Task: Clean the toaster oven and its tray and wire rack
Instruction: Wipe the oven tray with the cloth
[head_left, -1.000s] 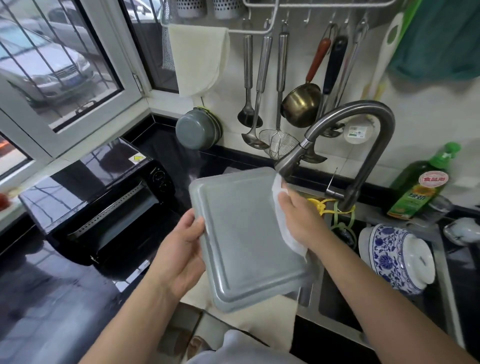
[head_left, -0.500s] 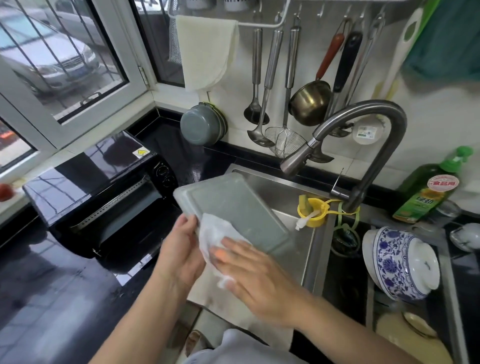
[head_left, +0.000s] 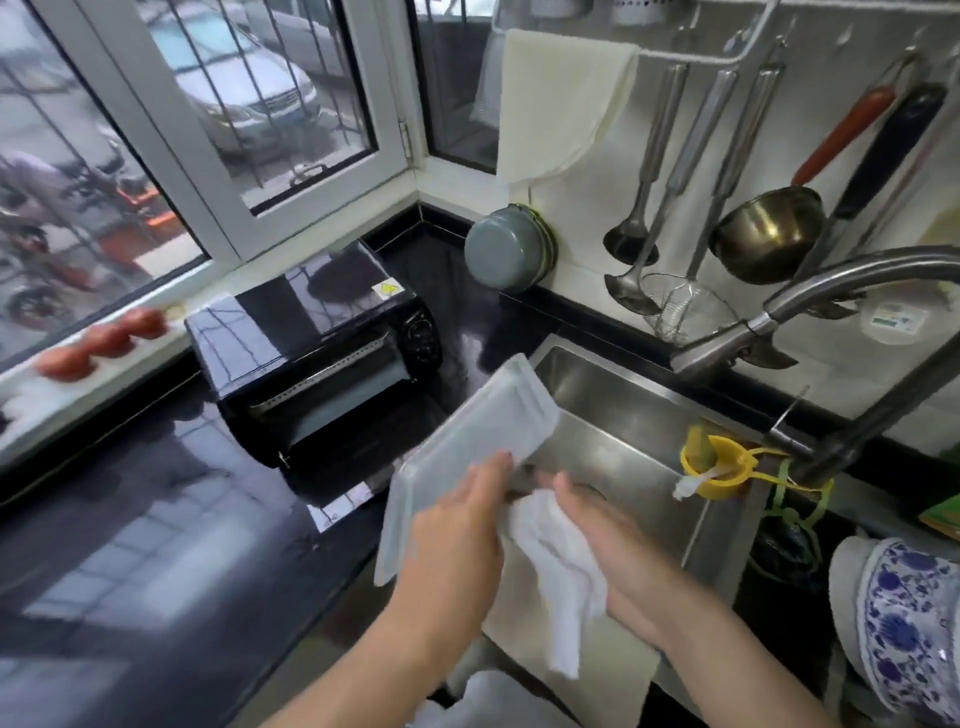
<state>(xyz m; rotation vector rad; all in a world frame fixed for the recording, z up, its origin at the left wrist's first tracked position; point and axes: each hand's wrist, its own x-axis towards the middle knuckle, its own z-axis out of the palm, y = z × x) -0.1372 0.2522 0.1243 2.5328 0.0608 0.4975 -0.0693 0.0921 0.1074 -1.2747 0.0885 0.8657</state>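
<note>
The left hand (head_left: 457, 540) grips the near edge of the grey tray (head_left: 467, 441), which tilts over the left rim of the steel sink (head_left: 623, 431). The right hand (head_left: 613, 540) just beside it clutches a white cloth (head_left: 561, 566) against the tray's underside; motion blur hides the exact finger positions. Left of the grip, the black toaster oven (head_left: 317, 353) sits on the glossy black counter (head_left: 130, 545) with its door open toward the tray. Beyond the grip, a curved faucet (head_left: 831, 296) arches over the sink, with a yellow ring (head_left: 711, 462) on the sink's far edge. Right of the hands stands a blue-and-white bowl (head_left: 904, 623). Ladles (head_left: 634, 228) and a cream towel (head_left: 561, 98) hang on the wall; a barred window (head_left: 234, 104) fills the corner.
</note>
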